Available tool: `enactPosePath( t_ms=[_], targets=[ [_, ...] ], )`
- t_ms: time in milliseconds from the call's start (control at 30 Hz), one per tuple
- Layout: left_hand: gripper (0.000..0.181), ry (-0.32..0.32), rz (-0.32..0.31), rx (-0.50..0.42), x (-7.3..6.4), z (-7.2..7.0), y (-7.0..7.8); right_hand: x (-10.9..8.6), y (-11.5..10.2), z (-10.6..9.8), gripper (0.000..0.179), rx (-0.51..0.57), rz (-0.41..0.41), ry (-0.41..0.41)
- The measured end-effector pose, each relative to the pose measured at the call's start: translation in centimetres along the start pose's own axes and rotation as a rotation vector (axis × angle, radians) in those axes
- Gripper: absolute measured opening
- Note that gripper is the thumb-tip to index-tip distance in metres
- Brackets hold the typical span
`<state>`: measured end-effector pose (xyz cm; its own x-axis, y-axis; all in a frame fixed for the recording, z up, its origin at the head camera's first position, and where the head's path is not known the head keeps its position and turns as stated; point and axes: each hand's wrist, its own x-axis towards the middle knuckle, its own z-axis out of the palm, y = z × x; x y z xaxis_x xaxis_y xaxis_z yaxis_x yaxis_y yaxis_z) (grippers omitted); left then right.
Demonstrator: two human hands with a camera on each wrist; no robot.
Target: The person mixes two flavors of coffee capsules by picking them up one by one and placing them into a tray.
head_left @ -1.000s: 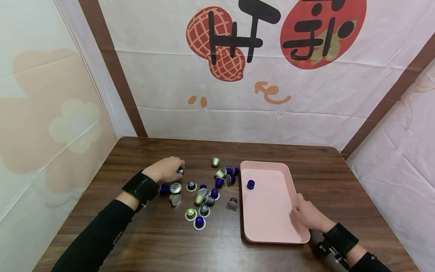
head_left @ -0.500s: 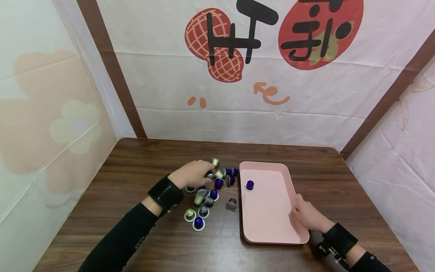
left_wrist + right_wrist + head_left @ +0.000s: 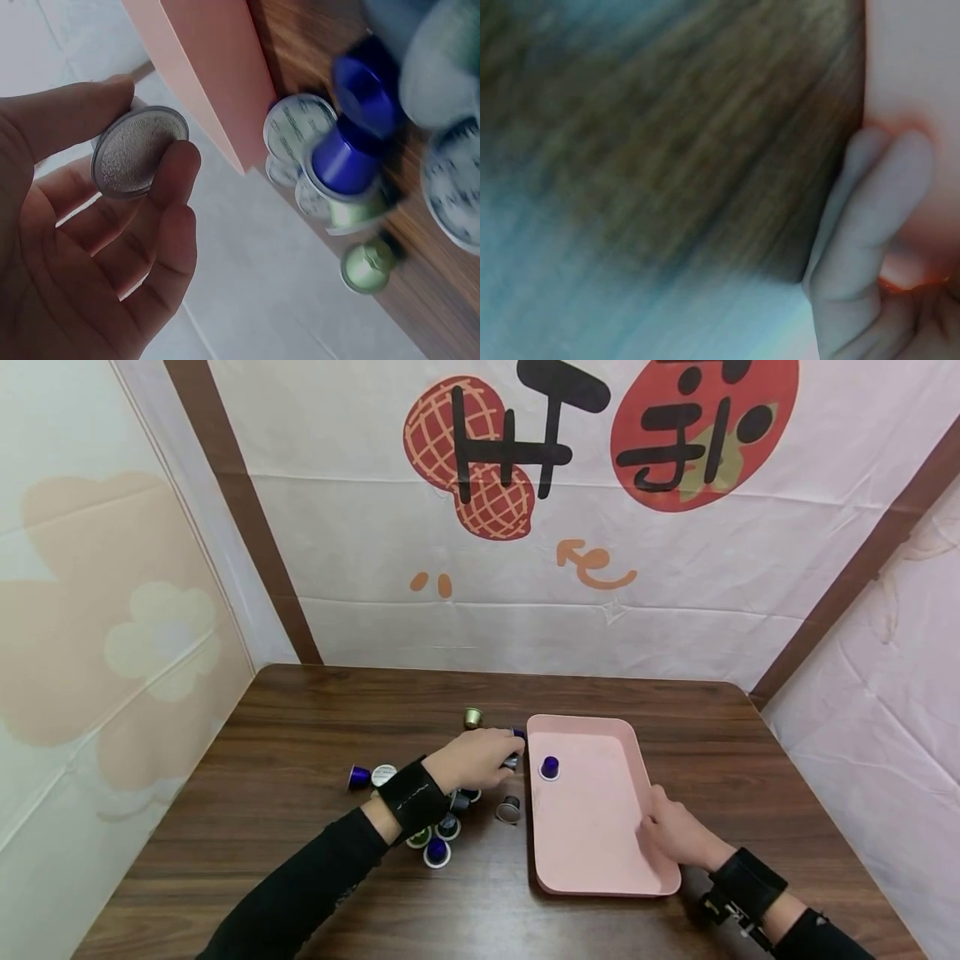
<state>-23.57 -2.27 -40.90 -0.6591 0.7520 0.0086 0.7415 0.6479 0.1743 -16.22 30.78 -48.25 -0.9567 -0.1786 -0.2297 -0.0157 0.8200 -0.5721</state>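
My left hand (image 3: 501, 758) hovers over the pile of coffee capsules, just left of the pink tray (image 3: 600, 852). It pinches a grey capsule (image 3: 139, 151) between thumb and fingers, its foil face turned to the left wrist camera. A single blue capsule (image 3: 551, 767) stands inside the tray near its far left corner. Loose capsules lie under and around this hand: a grey one (image 3: 510, 810), a blue one (image 3: 437, 853) and a gold-green one (image 3: 472, 717). My right hand (image 3: 666, 832) grips the tray's right rim (image 3: 915, 67), fingers (image 3: 870, 225) curled under it.
A blue capsule (image 3: 358, 776) and a foil-faced one (image 3: 383, 773) lie apart at the left of the pile. The dark wooden table (image 3: 300, 710) is enclosed by printed cloth walls at the back and on both sides.
My left hand has carried the grey capsule rightward from the left of the pile, across it, to the tray's left edge. The right hand has stayed on the tray rim.
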Motion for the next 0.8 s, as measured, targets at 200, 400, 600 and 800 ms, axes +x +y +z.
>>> enactPosePath(
  t_ms=[200,400,600,800],
  targets=[
    [0.021,-0.013,0.043,0.064,1.2,0.1,2.0,0.2,-0.1,-0.1,0.029,-0.003,-0.001,0.002],
    [0.028,-0.052,0.121,0.181,2.7,0.5,5.0,0.2,-0.2,-0.1,0.026,-0.003,0.004,0.008],
    [0.012,-0.054,0.186,0.192,4.1,1.1,7.3,0.0,-0.4,0.0,0.026,-0.005,0.006,0.011],
    [0.011,-0.080,0.179,0.222,5.3,2.1,8.8,-0.3,-0.3,0.1,0.023,0.011,0.000,0.016]
  ],
)
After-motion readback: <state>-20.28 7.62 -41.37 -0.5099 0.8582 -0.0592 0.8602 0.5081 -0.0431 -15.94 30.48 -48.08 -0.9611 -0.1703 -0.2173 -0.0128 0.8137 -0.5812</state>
